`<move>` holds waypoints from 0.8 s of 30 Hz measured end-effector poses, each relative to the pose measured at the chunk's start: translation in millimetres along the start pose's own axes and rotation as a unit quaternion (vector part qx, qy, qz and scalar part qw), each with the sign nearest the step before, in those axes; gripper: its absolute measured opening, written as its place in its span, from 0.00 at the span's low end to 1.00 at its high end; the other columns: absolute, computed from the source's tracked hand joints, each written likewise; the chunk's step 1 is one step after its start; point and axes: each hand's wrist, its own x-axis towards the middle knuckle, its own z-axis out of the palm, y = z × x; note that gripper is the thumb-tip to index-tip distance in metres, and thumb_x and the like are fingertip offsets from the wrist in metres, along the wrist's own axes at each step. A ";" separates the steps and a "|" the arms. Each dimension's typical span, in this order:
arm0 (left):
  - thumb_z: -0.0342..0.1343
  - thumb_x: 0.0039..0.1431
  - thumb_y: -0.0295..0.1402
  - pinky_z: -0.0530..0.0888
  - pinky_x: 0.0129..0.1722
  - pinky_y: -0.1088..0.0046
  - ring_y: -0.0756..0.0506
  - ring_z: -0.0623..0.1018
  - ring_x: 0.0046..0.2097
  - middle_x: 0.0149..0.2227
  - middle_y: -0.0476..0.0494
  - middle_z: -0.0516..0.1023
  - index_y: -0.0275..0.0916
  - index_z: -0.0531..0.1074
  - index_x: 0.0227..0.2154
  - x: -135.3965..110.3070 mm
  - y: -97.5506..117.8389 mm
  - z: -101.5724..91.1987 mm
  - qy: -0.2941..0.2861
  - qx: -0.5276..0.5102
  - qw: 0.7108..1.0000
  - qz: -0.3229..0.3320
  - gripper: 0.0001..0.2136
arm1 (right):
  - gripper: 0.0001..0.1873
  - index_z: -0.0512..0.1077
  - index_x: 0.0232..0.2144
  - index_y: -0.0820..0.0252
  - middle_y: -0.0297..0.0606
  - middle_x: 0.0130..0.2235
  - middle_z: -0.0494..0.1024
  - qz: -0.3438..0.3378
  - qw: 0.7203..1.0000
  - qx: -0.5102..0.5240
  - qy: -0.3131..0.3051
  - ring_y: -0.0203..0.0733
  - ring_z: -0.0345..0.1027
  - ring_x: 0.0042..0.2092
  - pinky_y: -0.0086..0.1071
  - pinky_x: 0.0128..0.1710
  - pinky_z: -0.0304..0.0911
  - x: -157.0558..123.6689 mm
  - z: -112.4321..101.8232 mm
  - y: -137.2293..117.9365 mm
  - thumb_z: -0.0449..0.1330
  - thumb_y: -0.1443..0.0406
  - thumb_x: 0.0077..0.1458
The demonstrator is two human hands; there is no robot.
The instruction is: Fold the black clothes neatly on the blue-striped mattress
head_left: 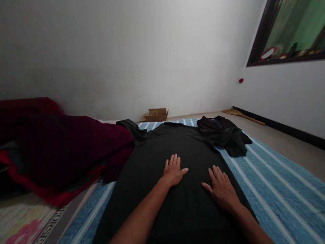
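Note:
A dark short-sleeved shirt [152, 166] lies spread out in front of me, its collar end away from me and its sleeves out to both sides. Flat on the middle of the cloth rests my left hand [174, 171], fingers stretched and thumb pointing right. My right hand [222, 189] lies on the shirt's right part with its fingers out and the thumb toward the left hand. Neither hand holds anything. The shirt's lower end runs out of view beneath my forearms.
Under the shirt is a blue and white striped sheet [276, 186]. Maroon clothes [76, 145] are heaped at left, touching the shirt. A dark folded garment [215, 122] lies by the right sleeve. Beyond the sheet stands an open cardboard box [156, 117] against the wall.

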 end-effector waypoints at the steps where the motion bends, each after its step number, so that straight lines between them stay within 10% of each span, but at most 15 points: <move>1: 0.32 0.59 0.53 0.44 0.61 0.54 0.39 0.39 0.65 0.66 0.35 0.38 0.29 0.46 0.62 1.0 -1.7 5.3 0.002 0.003 1.000 0.001 0.36 | 0.44 0.52 0.61 0.68 0.51 0.64 0.46 0.000 1.000 0.001 -0.001 0.52 0.34 0.65 0.47 0.61 0.35 0.1 -0.5 -0.4 0.37 0.41 0.56; 13: 0.29 0.61 0.51 0.48 0.60 0.56 0.37 0.44 0.65 0.65 0.31 0.44 0.28 0.52 0.60 36.4 -23.5 -9.9 0.097 0.023 0.988 -0.114 0.34 | 0.44 0.52 0.61 0.67 0.49 0.64 0.45 0.002 1.000 0.015 -0.011 0.51 0.33 0.65 0.46 0.61 0.34 1.7 -2.5 0.5 0.36 0.40 0.55; 24: 0.30 0.54 0.60 0.47 0.60 0.52 0.36 0.42 0.65 0.65 0.31 0.42 0.26 0.48 0.62 49.5 -41.3 -3.5 0.056 0.038 0.986 -0.152 0.43 | 0.44 0.51 0.61 0.67 0.48 0.65 0.43 0.006 0.999 0.028 -0.023 0.52 0.31 0.65 0.48 0.62 0.32 2.9 -4.8 0.3 0.35 0.40 0.55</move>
